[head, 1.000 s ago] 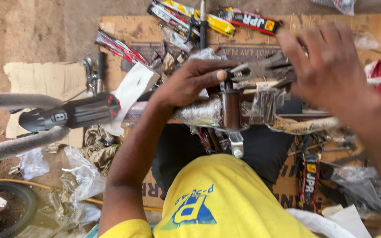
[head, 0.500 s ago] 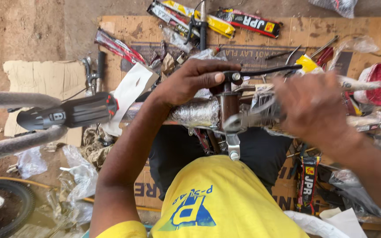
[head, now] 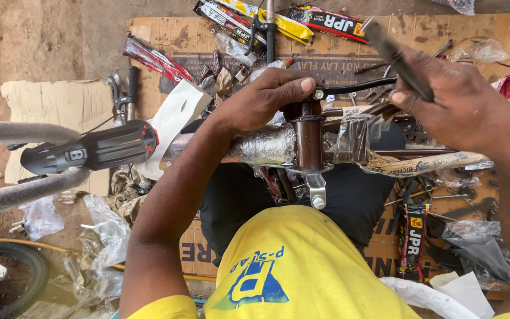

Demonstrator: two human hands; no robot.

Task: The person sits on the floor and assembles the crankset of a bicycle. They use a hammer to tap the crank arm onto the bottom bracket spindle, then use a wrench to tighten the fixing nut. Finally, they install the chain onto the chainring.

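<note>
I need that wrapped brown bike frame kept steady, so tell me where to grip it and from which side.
Grip the plastic-wrapped horizontal tube just left of the upright brown tube, coming from above. It lies level across the person's lap with its top bare, and its round section suits a wrapping hand. The left hand already covers the upright tube's top; the right hand holds a dark tool.

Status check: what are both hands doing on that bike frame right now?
Left hand gripping top of brown metal frame tube, thumb on bolt. Right hand raised, holding dark flat tool. Plastic wrap around frame.
</note>
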